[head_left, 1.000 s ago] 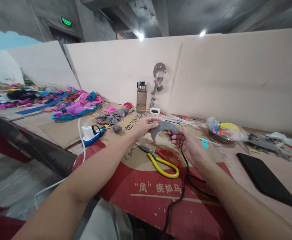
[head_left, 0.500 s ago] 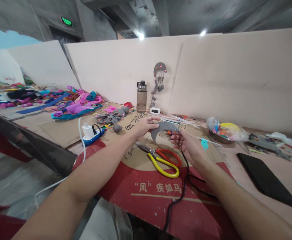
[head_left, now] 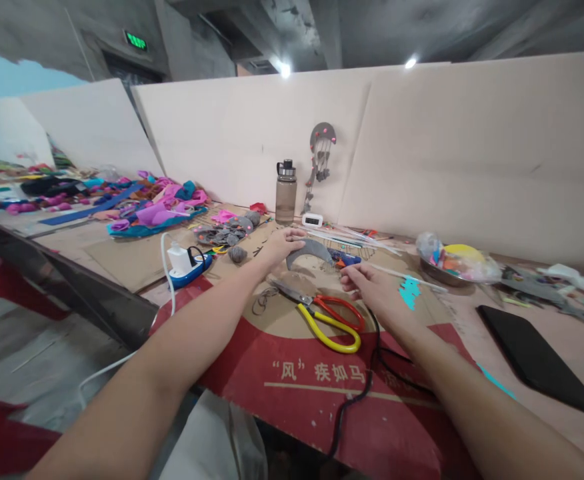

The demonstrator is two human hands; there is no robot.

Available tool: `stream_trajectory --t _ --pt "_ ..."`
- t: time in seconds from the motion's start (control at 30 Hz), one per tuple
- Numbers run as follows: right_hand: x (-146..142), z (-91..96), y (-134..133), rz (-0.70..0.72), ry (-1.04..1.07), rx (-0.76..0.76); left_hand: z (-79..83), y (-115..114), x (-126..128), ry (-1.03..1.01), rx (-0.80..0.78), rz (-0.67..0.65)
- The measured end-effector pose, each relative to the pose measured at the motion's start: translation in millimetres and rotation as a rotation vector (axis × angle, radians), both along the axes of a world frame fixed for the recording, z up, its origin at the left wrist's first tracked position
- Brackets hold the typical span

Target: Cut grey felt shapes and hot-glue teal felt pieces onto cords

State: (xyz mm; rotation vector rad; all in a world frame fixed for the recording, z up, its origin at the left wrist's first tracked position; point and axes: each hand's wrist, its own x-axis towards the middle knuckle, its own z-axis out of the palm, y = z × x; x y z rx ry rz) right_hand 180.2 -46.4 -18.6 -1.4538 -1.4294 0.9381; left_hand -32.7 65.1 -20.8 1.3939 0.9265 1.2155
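My left hand (head_left: 287, 245) pinches the upper left end of a grey felt crescent (head_left: 312, 249), which is held just above the cardboard. My right hand (head_left: 359, 280) is apart from the crescent, its fingers loosely bent and holding nothing that I can see. A blue glue gun (head_left: 346, 258) lies just beyond the right fingertips, partly behind them, with a black cord running toward me. Below both hands rest large scissors (head_left: 329, 320) with one red and one yellow handle. Thin grey string (head_left: 261, 301) lies beside their blades.
A water bottle (head_left: 286, 193) and a small white clock (head_left: 313, 220) stand at the back. Grey felt pieces (head_left: 227, 230) lie to the left, near a blue-and-white power strip (head_left: 185, 265). A metal bowl (head_left: 442, 272) and a black phone (head_left: 537, 357) are on the right.
My right hand has let go of the crescent's right end. My left hand has moved slightly left and lower with the crescent, uncovering the glue gun.
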Motion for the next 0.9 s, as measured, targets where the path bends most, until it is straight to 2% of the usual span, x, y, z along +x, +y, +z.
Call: stream_trajectory --t 0.1,0.17,0.27,0.37,0.57,0.77,0.9 --pt "-3.1 7.6 -9.7 0.127 -0.453 0.108 -7.4 11.8 -8.3 0.082 0.017 0.1" --pt "-7.2 15.6 -19.4 0.235 -0.675 0.101 -10.7 16.5 -12.4 0.157 0.03 0.143" --pt "-14.3 25.2 -32.9 0.39 -0.842 0.003 -13.6 19.7 -16.7 0.293 0.045 0.193" --pt "-18.5 26.4 -39.7 0.468 -0.953 0.015 -17.1 22.6 -19.6 0.391 0.053 0.221" --pt "-23.0 22.1 -45.9 0.477 -1.005 0.06 -26.5 31.5 -25.4 0.466 0.053 0.243" --pt "-24.0 30.1 -49.8 0.327 -1.154 0.009 -30.2 35.6 -30.8 0.499 0.082 0.287" --pt "-18.1 30.3 -47.4 0.323 -1.192 0.007 -30.4 36.5 -32.5 0.506 0.102 0.285"
